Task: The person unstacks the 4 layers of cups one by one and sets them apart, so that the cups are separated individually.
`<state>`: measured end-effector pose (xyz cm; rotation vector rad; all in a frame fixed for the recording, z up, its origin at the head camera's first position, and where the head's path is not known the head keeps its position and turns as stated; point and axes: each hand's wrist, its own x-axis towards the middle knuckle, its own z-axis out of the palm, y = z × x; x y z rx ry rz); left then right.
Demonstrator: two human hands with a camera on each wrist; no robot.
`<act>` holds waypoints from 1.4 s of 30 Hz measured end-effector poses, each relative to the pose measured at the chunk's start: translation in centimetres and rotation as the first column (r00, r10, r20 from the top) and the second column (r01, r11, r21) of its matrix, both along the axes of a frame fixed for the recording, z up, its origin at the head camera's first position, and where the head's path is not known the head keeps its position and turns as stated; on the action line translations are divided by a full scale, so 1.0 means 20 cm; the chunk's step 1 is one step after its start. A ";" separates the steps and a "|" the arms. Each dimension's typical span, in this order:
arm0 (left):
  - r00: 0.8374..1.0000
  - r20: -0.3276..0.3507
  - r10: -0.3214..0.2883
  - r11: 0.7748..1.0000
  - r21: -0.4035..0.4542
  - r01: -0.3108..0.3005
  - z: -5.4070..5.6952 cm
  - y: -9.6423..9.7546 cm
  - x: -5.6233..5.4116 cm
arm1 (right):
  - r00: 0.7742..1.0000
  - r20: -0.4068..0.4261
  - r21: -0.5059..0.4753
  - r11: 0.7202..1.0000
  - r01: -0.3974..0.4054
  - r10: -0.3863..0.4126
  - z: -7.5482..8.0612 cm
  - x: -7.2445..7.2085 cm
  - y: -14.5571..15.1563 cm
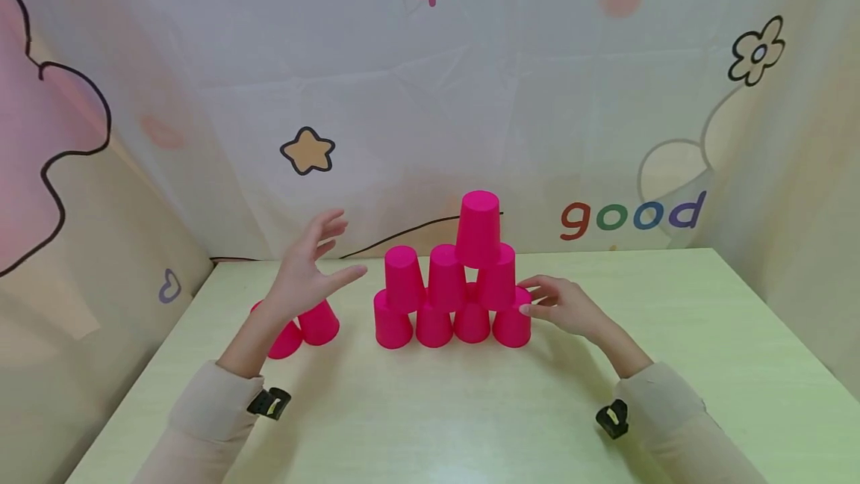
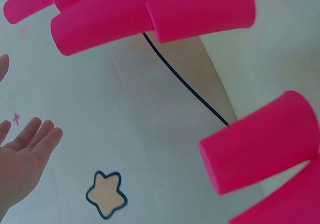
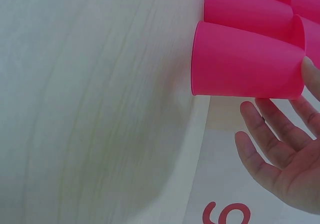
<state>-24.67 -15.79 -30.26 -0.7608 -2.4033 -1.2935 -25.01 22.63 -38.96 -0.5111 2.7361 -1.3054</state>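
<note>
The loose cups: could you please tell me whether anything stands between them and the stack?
Nothing visible stands on the table between the loose cups and the stack; the raised left hand partly hides the loose cups.

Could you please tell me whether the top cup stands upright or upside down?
Upside down: the top cup shows its closed base uppermost and widens downward.

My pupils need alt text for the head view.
Upside-down pink cups stand stacked on a table: four below, three above, one on top at right. A person's left hand is raised near two more cups; the right hand is at the bottom-right cup.
</note>
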 end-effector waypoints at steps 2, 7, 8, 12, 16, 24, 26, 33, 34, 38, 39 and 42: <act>1.000 -0.008 -0.019 1.000 -0.009 0.018 0.02 0.03 -0.01 | 1.000 0.000 -0.004 1.000 -0.004 0.004 0.00 0.00 0.00; 0.998 -0.032 -0.052 0.998 -0.022 0.052 0.06 0.12 -0.03 | 1.000 -0.002 -0.001 1.000 -0.003 0.003 0.01 0.01 -0.01; 0.998 -0.036 -0.060 0.998 -0.023 0.059 0.07 0.14 -0.04 | 1.000 -0.003 -0.001 1.000 -0.003 0.002 0.02 0.01 -0.01; 0.993 -0.050 -0.103 0.995 -0.018 0.102 0.10 0.20 -0.06 | 1.000 -0.001 0.000 1.000 -0.002 0.002 0.02 0.01 -0.01; 0.988 -0.049 -0.146 0.988 -0.051 0.143 0.12 0.26 -0.08 | 1.000 0.004 0.001 1.000 0.000 0.000 0.02 0.01 -0.01; 0.982 -0.014 -0.189 0.974 -0.134 0.185 0.12 0.35 -0.12 | 1.000 0.003 0.001 1.000 0.003 -0.003 0.01 0.00 0.00; 0.978 -0.005 -0.208 0.969 -0.137 0.206 0.12 0.38 -0.12 | 1.000 0.008 -0.002 1.000 0.003 -0.003 0.01 0.00 0.00; 0.960 0.058 -0.274 0.957 -0.081 0.278 0.10 0.49 -0.13 | 1.000 0.011 -0.007 1.000 0.011 -0.011 0.00 0.00 0.00; 0.959 0.065 -0.276 0.957 -0.070 0.280 0.10 0.51 -0.14 | 1.000 0.011 -0.008 1.000 0.009 -0.009 0.00 0.00 0.00; 0.952 0.111 -0.284 0.958 -0.018 0.288 0.09 0.55 -0.15 | 1.000 0.012 -0.008 1.000 0.008 -0.007 0.01 0.01 0.00; 0.950 0.124 -0.286 0.957 -0.008 0.290 0.08 0.56 -0.15 | 1.000 0.013 -0.008 1.000 0.007 -0.007 0.01 0.01 0.00; 0.939 0.170 -0.299 0.954 0.021 0.300 0.07 0.59 -0.16 | 1.000 0.012 -0.007 1.000 0.011 -0.011 0.01 0.01 -0.01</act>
